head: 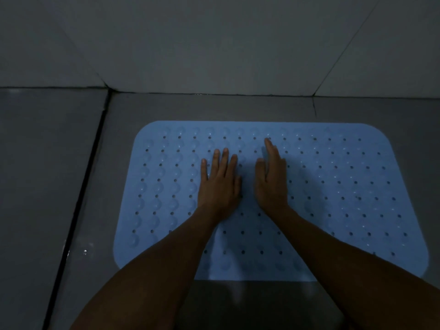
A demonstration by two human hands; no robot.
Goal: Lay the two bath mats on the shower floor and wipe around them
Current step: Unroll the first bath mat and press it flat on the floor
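Observation:
A light blue rubber bath mat with rows of small holes and round bumps lies flat on the dark grey shower floor. My left hand presses palm down on the mat's middle, fingers straight and slightly spread. Just to its right, my right hand also rests flat on the mat with its fingers straight and together. Only one mat is in view.
Grey tiled walls rise behind the floor, about a hand's length beyond the mat's far edge. A dark drain channel runs along the floor left of the mat. A few wet glints lie near it.

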